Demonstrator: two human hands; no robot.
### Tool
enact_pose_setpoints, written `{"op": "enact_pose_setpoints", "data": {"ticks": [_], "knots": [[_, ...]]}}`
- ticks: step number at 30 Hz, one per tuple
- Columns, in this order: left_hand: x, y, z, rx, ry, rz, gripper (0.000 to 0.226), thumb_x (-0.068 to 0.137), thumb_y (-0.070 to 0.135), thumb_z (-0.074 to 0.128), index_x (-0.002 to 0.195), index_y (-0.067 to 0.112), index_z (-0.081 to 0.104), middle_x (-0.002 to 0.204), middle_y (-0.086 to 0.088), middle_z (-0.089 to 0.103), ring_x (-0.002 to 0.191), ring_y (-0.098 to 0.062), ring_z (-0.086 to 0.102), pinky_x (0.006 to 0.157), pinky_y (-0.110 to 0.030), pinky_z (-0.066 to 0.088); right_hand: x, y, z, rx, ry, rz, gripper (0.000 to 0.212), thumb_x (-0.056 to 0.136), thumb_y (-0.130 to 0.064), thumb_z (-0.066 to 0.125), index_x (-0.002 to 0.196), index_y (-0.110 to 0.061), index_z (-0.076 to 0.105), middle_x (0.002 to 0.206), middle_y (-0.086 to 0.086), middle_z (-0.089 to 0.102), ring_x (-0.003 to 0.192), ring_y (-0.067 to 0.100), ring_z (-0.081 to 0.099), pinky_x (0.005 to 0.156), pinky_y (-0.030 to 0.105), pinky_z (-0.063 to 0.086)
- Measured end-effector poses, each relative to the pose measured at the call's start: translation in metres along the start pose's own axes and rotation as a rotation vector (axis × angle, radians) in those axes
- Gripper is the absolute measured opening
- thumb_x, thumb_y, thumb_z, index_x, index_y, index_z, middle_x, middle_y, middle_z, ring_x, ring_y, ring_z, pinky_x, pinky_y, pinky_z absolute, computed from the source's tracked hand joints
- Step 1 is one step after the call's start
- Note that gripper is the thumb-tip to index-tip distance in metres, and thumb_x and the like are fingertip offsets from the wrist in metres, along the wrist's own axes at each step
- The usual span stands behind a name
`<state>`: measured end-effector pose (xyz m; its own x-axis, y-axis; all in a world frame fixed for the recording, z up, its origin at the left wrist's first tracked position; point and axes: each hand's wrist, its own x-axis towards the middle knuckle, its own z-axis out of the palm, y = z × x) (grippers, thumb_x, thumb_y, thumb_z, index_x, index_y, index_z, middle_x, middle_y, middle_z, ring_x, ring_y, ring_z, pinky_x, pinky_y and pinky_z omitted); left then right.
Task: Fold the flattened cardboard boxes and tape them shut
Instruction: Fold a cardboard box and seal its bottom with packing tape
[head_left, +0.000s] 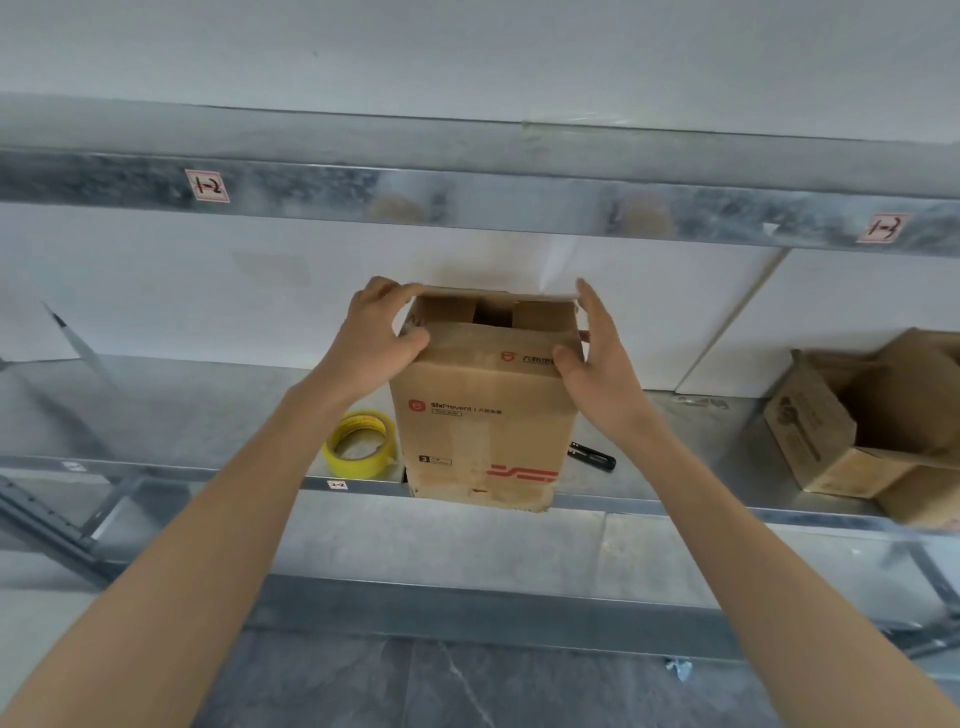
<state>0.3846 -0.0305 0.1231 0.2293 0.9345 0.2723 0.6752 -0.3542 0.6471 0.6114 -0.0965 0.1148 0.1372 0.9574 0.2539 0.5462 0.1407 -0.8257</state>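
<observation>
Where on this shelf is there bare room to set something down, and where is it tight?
Bare shelf lies left of the tape roll, and a smaller patch between the cutter and the open box far right. Tight round the middle box, with left hand and right hand at its top, tape roll and cutter close beside it.

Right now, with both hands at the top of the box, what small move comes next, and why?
Probably press the near outer flap flat and draw the far one to meet it. The left hand grips the top corner of the box and the right hand lies against its other side, but a dark gap shows between the inner flaps. The tape roll waits beside the box.
</observation>
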Motion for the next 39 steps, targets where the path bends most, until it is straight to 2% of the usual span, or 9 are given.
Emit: {"op": "enact_pose_setpoints", "data": {"ticks": [2, 5, 9, 14, 24, 29, 31, 33, 39], "knots": [[-0.002, -0.003, 0.004, -0.033, 0.000, -0.021, 0.035, 0.090, 0.022, 0.047, 0.123, 0.020, 0.058, 0.131, 0.002, 0.037, 0.126, -0.015, 0.036, 0.103, -0.026, 0.032, 0.001, 0.001, -0.002, 0.001, 0.017, 0.012, 0.071, 0.095, -0.009, 0.049, 0.151, -0.025, 0.010, 0.156, -0.005, 0.015, 0.134, 0.017, 0.035, 0.109, 0.035, 0.036], [-0.006, -0.005, 0.009, -0.127, -0.072, -0.103, 0.034, 0.098, 0.027, 0.044, 0.131, 0.024, 0.050, 0.134, 0.002, 0.042, 0.122, -0.015, 0.044, 0.094, -0.025, 0.035, 0.003, 0.005, -0.002, -0.088, -0.059, 0.053, 0.054, 0.097, -0.020, 0.046, 0.148, -0.026, 0.027, 0.158, -0.005, 0.009, 0.137, 0.013, 0.030, 0.106, 0.027, 0.033], [-0.011, -0.006, 0.015, -0.219, -0.079, -0.169, 0.038, 0.099, 0.038, 0.040, 0.135, 0.030, 0.043, 0.119, 0.005, 0.050, 0.110, -0.016, 0.050, 0.088, -0.027, 0.040, 0.002, 0.008, 0.003, 0.050, -0.067, 0.163, 0.042, 0.096, -0.028, 0.045, 0.138, -0.029, 0.044, 0.144, -0.008, 0.040, 0.125, 0.012, 0.044, 0.104, 0.027, 0.035], [-0.016, -0.013, 0.007, -0.199, -0.022, -0.186, 0.036, 0.099, 0.035, 0.040, 0.134, 0.030, 0.043, 0.118, 0.005, 0.050, 0.104, -0.014, 0.049, 0.071, -0.016, 0.038, 0.004, 0.004, 0.015, 0.080, -0.089, 0.136, 0.040, 0.095, -0.030, 0.049, 0.135, -0.028, 0.048, 0.132, -0.013, 0.048, 0.119, 0.012, 0.050, 0.103, 0.030, 0.041], [-0.018, -0.005, 0.018, -0.209, 0.010, -0.173, 0.036, 0.098, 0.034, 0.042, 0.133, 0.027, 0.046, 0.116, 0.006, 0.051, 0.107, -0.013, 0.048, 0.088, -0.025, 0.039, 0.015, 0.008, 0.001, 0.037, -0.092, 0.143, 0.039, 0.093, -0.027, 0.049, 0.132, -0.027, 0.051, 0.138, -0.006, 0.047, 0.120, 0.012, 0.050, 0.100, 0.029, 0.042], [-0.018, -0.003, 0.023, -0.219, 0.034, -0.146, 0.034, 0.098, 0.030, 0.042, 0.131, 0.024, 0.048, 0.115, 0.007, 0.052, 0.106, -0.012, 0.049, 0.085, -0.022, 0.037, 0.029, -0.009, 0.000, -0.574, -0.178, -0.022, 0.039, 0.094, -0.024, 0.040, 0.132, -0.025, 0.048, 0.158, -0.002, 0.016, 0.146, 0.022, 0.010, 0.116, 0.050, 0.007], [-0.017, -0.005, 0.022, -0.219, 0.046, -0.133, 0.033, 0.098, 0.029, 0.043, 0.131, 0.023, 0.048, 0.114, 0.007, 0.052, 0.106, -0.012, 0.049, 0.086, -0.022, 0.037, 0.034, -0.022, 0.011, -0.671, -0.249, -0.100, 0.038, 0.095, -0.025, 0.037, 0.131, -0.024, 0.049, 0.155, 0.001, 0.028, 0.144, 0.025, 0.017, 0.115, 0.051, 0.003], [-0.016, -0.005, 0.022, -0.218, 0.044, -0.130, 0.034, 0.098, 0.031, 0.043, 0.131, 0.024, 0.048, 0.116, 0.007, 0.052, 0.107, -0.012, 0.049, 0.086, -0.023, 0.038, 0.037, -0.032, 0.025, -0.707, -0.297, -0.166, 0.037, 0.096, -0.034, 0.036, 0.129, -0.024, 0.050, 0.146, 0.002, 0.041, 0.136, 0.025, 0.030, 0.112, 0.046, 0.014], [-0.020, -0.043, 0.025, -0.719, 0.035, -0.385, 0.045, 0.101, 0.041, 0.029, 0.146, 0.032, 0.024, 0.136, 0.004, 0.042, 0.115, -0.019, 0.052, 0.096, -0.038, 0.041, 0.040, -0.033, 0.032, -0.682, -0.333, -0.182, 0.044, 0.098, -0.047, 0.036, 0.135, -0.025, 0.045, 0.151, 0.000, 0.034, 0.139, 0.023, 0.026, 0.112, 0.040, 0.015]]}}
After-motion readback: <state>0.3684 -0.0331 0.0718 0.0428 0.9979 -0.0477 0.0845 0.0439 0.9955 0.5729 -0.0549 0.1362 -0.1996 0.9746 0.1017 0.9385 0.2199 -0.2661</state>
